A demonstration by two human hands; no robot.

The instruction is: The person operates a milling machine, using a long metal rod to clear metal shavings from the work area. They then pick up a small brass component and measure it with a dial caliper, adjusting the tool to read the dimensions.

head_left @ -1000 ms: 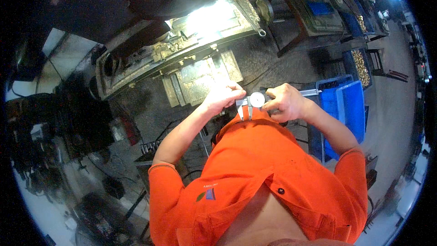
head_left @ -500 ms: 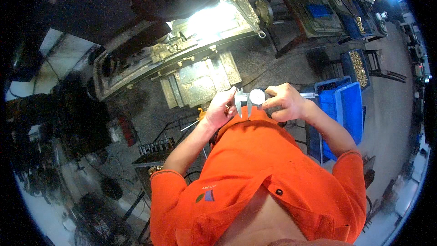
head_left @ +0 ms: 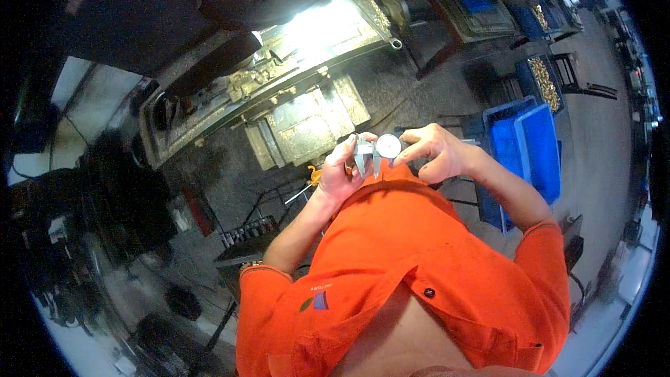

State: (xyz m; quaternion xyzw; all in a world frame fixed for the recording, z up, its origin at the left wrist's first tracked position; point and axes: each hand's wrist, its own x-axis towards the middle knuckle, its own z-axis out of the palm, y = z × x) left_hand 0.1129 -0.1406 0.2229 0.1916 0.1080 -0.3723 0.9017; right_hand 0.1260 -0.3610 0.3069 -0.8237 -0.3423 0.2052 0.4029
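A dial caliper [head_left: 389, 146] with a round white face is held in front of my orange shirt, its jaws pointing down toward me and a little apart. My left hand [head_left: 338, 177] closes around the jaw end, fingers curled with the thumb at the top. Whether a small part also sits in that hand, I cannot make out. From the other side my right hand [head_left: 442, 155] grips the caliper's slide and beam just beside the dial, its index finger reaching toward the face. The beam's tip shows beyond the right hand.
Ahead stands a lit machine with a long metal table [head_left: 307, 63]. Blue crates [head_left: 537, 153] are stacked at my right, with a bin of brass-coloured pieces [head_left: 543, 84] behind them. A dark worktable [head_left: 467, 7] is at far right. A rack of small metal parts [head_left: 248, 232] stands near my left elbow.
The caliper and my left hand have come slightly closer together, the jaws now nearer the left fingers. My right index finger is straighter. The whole view has shifted a little.
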